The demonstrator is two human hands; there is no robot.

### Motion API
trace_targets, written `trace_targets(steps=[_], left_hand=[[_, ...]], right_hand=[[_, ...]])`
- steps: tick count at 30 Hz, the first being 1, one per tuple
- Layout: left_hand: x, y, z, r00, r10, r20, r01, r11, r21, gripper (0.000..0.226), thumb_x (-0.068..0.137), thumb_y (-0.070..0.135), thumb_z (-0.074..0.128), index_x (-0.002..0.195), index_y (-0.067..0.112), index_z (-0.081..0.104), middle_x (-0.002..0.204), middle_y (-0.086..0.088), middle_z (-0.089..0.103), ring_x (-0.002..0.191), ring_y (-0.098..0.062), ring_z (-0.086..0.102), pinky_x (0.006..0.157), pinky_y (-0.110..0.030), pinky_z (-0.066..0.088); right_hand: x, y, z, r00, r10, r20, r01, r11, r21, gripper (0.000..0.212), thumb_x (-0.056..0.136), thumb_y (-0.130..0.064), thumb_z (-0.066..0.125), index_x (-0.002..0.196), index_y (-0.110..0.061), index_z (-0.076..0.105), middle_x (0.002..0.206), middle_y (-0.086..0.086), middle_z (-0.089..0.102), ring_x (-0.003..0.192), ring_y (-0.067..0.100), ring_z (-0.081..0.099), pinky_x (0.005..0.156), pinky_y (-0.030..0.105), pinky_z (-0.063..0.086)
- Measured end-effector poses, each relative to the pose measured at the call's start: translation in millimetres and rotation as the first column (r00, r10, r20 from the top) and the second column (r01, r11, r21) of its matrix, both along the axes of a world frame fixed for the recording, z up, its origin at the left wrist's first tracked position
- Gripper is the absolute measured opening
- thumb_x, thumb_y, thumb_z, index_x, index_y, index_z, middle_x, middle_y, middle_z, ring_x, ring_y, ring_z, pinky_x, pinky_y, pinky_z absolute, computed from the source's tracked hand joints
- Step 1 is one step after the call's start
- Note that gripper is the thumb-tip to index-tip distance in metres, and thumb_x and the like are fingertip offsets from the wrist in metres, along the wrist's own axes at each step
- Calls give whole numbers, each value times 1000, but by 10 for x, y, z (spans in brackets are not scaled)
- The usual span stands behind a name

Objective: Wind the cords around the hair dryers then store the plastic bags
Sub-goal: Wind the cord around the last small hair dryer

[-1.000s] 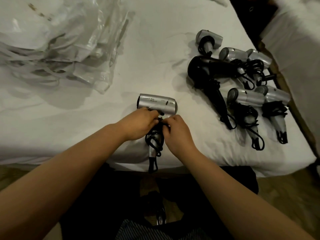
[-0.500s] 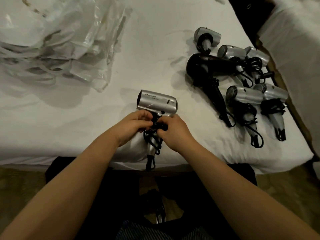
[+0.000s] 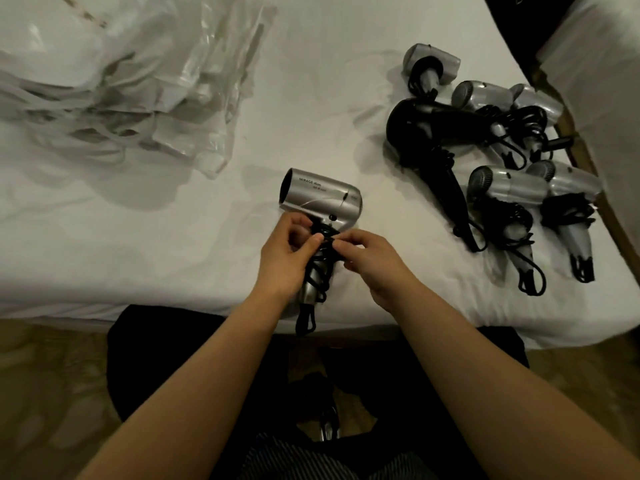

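A silver hair dryer (image 3: 320, 197) lies on the white bed near its front edge, handle pointing toward me. Its black cord (image 3: 320, 263) is wound around the handle, with a loop hanging off the bed edge. My left hand (image 3: 285, 259) grips the handle and the cord wraps. My right hand (image 3: 370, 259) pinches the cord at the top of the handle. A heap of clear plastic bags (image 3: 138, 88) lies at the far left of the bed.
Several wound hair dryers lie at the right: a black one (image 3: 429, 133) and silver ones (image 3: 509, 188) beside it. The bed sheet (image 3: 86, 237) ends just in front of my hands. A second white bed (image 3: 595, 81) stands to the right across a dark gap.
The dryer's body has tipped up slightly so its side label shows. Both hands have shifted a little along the handle, still working the cord.
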State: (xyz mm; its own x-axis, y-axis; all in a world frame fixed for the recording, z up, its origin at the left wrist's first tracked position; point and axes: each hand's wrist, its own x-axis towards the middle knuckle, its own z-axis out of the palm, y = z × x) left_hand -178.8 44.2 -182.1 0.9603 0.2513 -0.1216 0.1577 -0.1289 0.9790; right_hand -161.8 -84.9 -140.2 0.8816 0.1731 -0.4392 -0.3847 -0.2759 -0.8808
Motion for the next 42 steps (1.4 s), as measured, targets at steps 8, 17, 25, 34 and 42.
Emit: trace_targets(steps=[8, 17, 25, 34, 42], left_hand=[[-124, -18, 240, 997, 49, -67, -16, 906, 422, 31, 95, 40, 49, 86, 16, 66, 76, 4, 62, 77, -16, 59, 65, -25, 39], [-19, -219, 339, 967, -147, -210, 251, 712, 656, 49, 101, 39, 34, 65, 12, 51, 62, 1, 40, 64, -19, 44, 60, -29, 29], [-90, -206, 311, 984, -18, -178, 69, 955, 287, 45, 100, 24, 41, 68, -3, 57, 65, -15, 55, 64, -24, 48, 63, -38, 37], [-108, -146, 247, 979, 24, -200, 31, 963, 267, 44, 100, 25, 40, 77, -7, 59, 73, -16, 57, 71, -25, 51, 62, -33, 34], [-187, -48, 228, 978, 40, -206, -59, 994, -87, 35, 99, 23, 43, 76, 7, 63, 77, -11, 63, 72, -16, 57, 67, -24, 44]], right_hand=[[36, 69, -32, 973, 42, 228, 17, 968, -250, 7, 91, -17, 57, 84, -18, 58, 83, -6, 58, 81, 14, 55, 73, 26, 42], [71, 30, -70, 835, 393, 385, -74, 773, -630, 17, 96, -11, 42, 99, -4, 58, 102, 12, 55, 89, 25, 52, 74, 31, 39], [141, 67, -51, 853, 343, 394, -63, 816, -574, 19, 97, -16, 44, 100, -3, 57, 109, 10, 50, 90, 21, 49, 78, 25, 37], [214, 35, 37, 760, 549, 348, -105, 632, -768, 24, 100, -12, 37, 113, -1, 54, 118, 15, 50, 104, 25, 50, 77, 25, 36], [241, -10, 21, 938, 250, 238, -112, 873, -475, 22, 94, -35, 52, 96, -15, 60, 85, 2, 61, 74, 20, 58, 69, 32, 47]])
